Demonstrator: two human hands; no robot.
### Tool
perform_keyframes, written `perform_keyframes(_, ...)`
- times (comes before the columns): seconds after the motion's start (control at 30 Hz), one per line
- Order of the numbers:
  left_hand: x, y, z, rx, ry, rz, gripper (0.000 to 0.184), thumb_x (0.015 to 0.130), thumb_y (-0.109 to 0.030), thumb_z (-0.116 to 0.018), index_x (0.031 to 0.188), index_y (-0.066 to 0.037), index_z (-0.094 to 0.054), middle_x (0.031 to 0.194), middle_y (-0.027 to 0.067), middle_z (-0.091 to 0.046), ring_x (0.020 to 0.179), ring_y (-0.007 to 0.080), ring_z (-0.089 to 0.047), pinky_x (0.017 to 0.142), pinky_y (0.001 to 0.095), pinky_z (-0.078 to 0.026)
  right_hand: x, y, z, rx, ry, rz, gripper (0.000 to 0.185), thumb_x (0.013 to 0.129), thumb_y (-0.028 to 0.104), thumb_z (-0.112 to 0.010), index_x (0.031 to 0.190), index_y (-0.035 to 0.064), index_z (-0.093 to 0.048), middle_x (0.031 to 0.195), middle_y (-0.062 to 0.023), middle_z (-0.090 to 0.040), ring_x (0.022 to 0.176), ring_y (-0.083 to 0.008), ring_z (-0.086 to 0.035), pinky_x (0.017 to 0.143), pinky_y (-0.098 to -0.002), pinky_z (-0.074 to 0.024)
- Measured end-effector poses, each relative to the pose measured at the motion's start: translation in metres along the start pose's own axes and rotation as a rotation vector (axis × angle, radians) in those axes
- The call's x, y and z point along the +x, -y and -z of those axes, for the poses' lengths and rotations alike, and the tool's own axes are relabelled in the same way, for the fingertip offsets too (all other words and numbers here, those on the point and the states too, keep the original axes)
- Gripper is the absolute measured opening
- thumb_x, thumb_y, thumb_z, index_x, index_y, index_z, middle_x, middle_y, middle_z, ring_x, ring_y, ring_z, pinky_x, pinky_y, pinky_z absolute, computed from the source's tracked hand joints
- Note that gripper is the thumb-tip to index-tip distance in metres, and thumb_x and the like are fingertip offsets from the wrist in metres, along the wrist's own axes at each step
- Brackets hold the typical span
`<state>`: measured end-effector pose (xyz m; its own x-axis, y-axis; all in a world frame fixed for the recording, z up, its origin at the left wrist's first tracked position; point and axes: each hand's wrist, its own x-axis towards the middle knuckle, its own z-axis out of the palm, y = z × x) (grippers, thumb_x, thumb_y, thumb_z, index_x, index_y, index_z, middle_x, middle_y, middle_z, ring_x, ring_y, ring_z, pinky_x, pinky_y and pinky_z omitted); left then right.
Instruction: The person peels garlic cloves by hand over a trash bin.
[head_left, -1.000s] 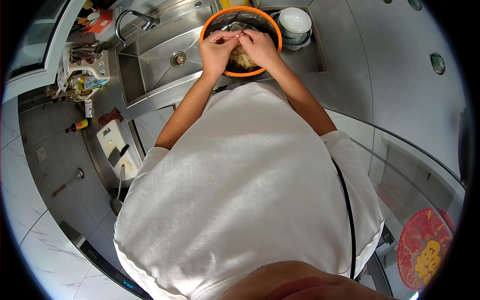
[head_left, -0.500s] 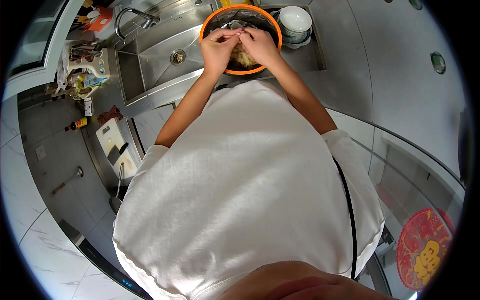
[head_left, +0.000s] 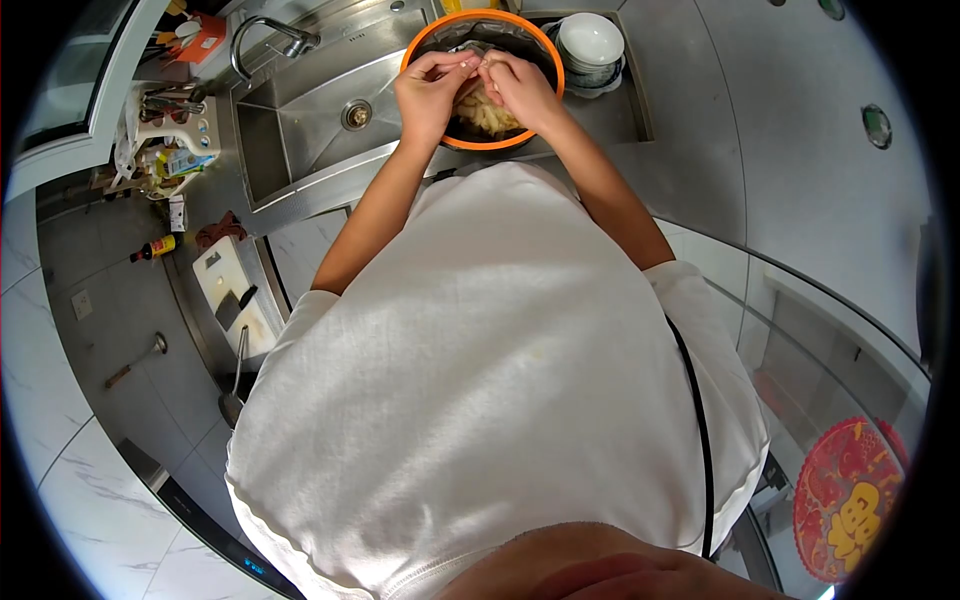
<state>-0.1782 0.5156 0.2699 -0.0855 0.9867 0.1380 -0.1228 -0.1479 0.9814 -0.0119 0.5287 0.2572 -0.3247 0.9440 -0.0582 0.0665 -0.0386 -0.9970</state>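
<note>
Both my hands are over a bin with an orange rim (head_left: pixel 487 146) and a dark liner, at the top middle of the head view. My left hand (head_left: pixel 426 98) has its thumb and fingers pinched together near the bin's centre. Close beside its fingertips, my right hand (head_left: pixel 524 92) is closed with the fingers curled in. Whatever lies between the fingertips is too small and covered to make out. Below them, pale yellowish pieces (head_left: pixel 488 119) lie inside the bin. A crumpled, greyish, shiny piece shows partly behind the fingers.
Left of the bin is a steel sink (head_left: pixel 310 120) with a faucet (head_left: pixel 290 40). Stacked white bowls (head_left: pixel 591 42) stand right of the bin. A cutting board (head_left: pixel 235 300) with a dark-bladed knife, a sauce bottle (head_left: pixel 155 248) and a utensil rack (head_left: pixel 185 130) are at left.
My left hand has shifted slightly left and down. The fingers of my right hand have curled more tightly, and a small gap shows between the hands.
</note>
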Motion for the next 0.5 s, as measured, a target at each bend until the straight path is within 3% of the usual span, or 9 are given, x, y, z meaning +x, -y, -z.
perform_keyframes(0.27,0.002,-0.005,0.005,-0.034,0.031,0.07,0.014,0.091,0.001,-0.077,0.104,0.007,-0.074,0.097,0.015,-0.078,0.088,0.0174,-0.075,0.083,0.0274,-0.062,-0.002,0.002,-0.003,-0.119,-0.045,0.039,0.023,0.101,0.025,-0.056,0.092,0.0053,-0.062,0.066,-0.004,-0.059,0.059,-0.0148,-0.056,0.058,-0.0324,-0.0459)
perform_keyframes(0.37,0.003,0.001,0.007,-0.151,0.041,0.144,0.015,0.093,0.002,-0.074,0.107,0.006,-0.073,0.102,0.0159,-0.077,0.091,0.0192,-0.075,0.087,0.0286,-0.062,-0.001,-0.004,-0.003,-0.144,-0.078,0.135,0.021,0.098,0.025,-0.061,0.091,0.0056,-0.064,0.067,-0.0052,-0.062,0.059,-0.0154,-0.059,0.059,-0.032,-0.0465)
perform_keyframes(0.43,0.002,0.003,0.009,-0.451,0.07,0.285,0.016,0.097,0.002,-0.068,0.112,0.004,-0.071,0.11,0.016,-0.075,0.099,0.0206,-0.074,0.093,0.0299,-0.062,-0.004,0.001,-0.005,-0.285,-0.188,0.212,0.021,0.094,0.026,-0.066,0.088,0.0055,-0.065,0.067,-0.0073,-0.063,0.059,-0.0167,-0.06,0.059,-0.0313,-0.0469)
perform_keyframes(0.5,0.003,0.014,0.014,-0.526,0.109,0.339,0.016,0.099,0.002,-0.065,0.114,0.004,-0.07,0.114,0.016,-0.074,0.104,0.021,-0.073,0.095,0.0302,-0.061,-0.006,0.004,-0.003,-0.322,-0.203,0.18,0.021,0.092,0.027,-0.068,0.087,0.006,-0.066,0.068,-0.0085,-0.064,0.059,-0.0189,-0.061,0.059,-0.0316,-0.0473)
